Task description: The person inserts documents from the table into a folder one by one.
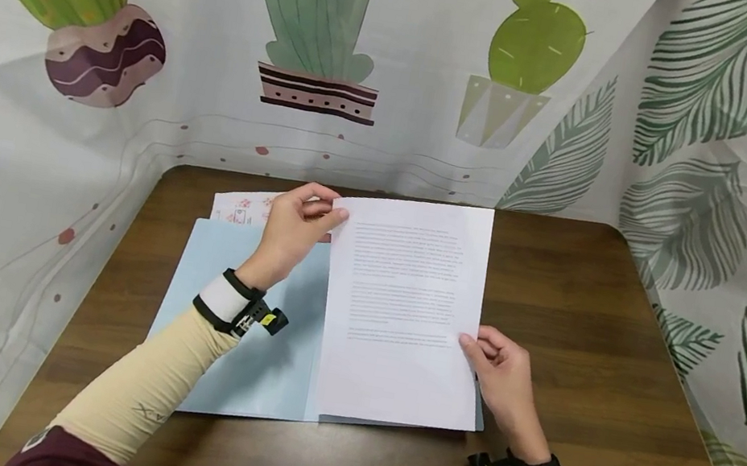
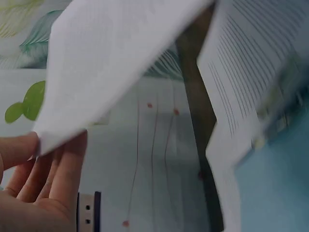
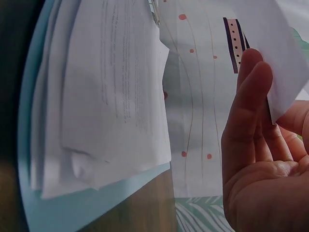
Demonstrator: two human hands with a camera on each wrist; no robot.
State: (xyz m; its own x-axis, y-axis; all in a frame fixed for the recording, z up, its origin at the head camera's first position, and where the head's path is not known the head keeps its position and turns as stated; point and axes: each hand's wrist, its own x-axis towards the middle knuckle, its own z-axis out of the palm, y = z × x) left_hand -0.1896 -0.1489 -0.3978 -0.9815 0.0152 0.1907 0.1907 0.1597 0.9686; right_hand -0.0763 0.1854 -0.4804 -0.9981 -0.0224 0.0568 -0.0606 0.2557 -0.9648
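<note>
The pale blue card folder (image 1: 229, 357) lies spread on the brown wood-grain surface (image 1: 590, 300), and over its right half hangs the thin white printed sheet (image 1: 396, 367). The left hand (image 1: 293, 232) pinches the sheet's upper left corner, thumb in front; the right hand (image 1: 501, 375) pinches its right edge, below the middle. With such diagonal holds, a light, even tension should keep the page from buckling, and both hands would do best to move at one pace. Squaring it over the folder half before letting go looks wise.

Around this, a white cloth backdrop (image 1: 417, 142) printed with cacti and leaves closes off the far side. Beneath the held page, the right wrist view shows a stack of printed white papers (image 3: 111, 96) with a curled corner, which could catch it. Past the folder's top left edge juts a red-patterned white paper (image 1: 230, 209), close behind the left hand. The small black wrist camera (image 1: 275, 322) overhangs the folder and might brush it.
</note>
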